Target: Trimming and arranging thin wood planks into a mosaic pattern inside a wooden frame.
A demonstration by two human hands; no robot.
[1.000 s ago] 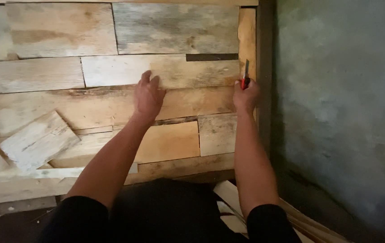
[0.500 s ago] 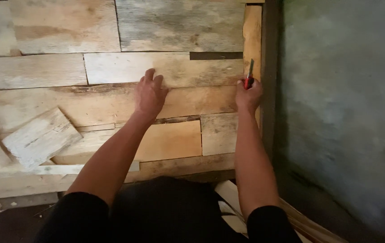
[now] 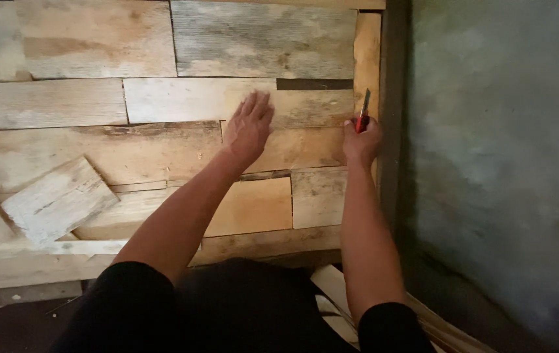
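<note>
Right hand [image 3: 361, 140]: clenched on red pen [image 3: 363, 111], tip pointing up along the upright end board [image 3: 367, 59]. Left hand [image 3: 250, 124]: open, flat on the plank [image 3: 305, 108] just left of pen. Plank runs crosswise; my right is nearer its end.

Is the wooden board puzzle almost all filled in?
Mostly. Fitted boards cover nearly the whole panel. The left hand lies flat on one board while the right hand holds a red marking tool at the narrow edge strip. Left: a small dark gap, and a loose board lying on top.
</note>
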